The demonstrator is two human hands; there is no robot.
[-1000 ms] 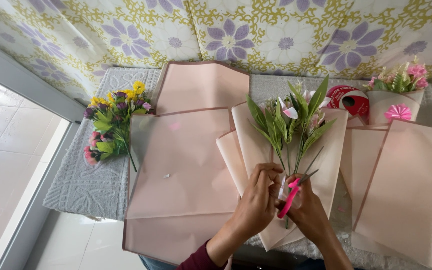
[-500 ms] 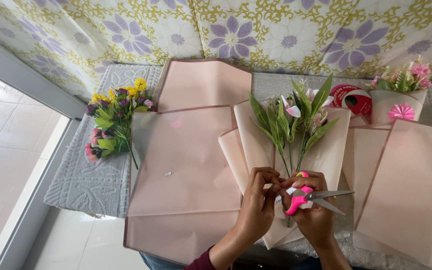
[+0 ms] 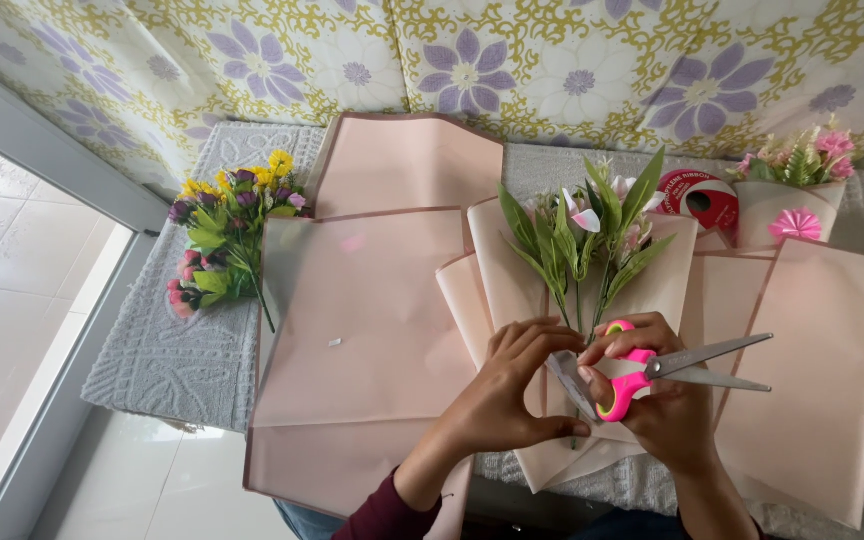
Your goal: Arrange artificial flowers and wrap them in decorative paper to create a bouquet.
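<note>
Scissors [image 3: 687,365] staying put since a moment ago, blades still pointing right, long axis level. Worktop [image 3: 167,350] carrying several pink paper sheets [image 3: 362,310], two loose flower bunches [image 3: 224,235], one wrapped bouquet [image 3: 787,185], one ribbon roll [image 3: 697,197]. Right hand [image 3: 657,395] gripping scissors' pink handles; left hand [image 3: 512,395] pinching clear tape [image 3: 570,385] over stems [image 3: 584,300].

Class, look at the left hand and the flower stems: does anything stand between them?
Nothing visible does. The left hand already rests at the base of the flower stems on the pink paper; the scissors sit in the right hand, off to the side.
</note>
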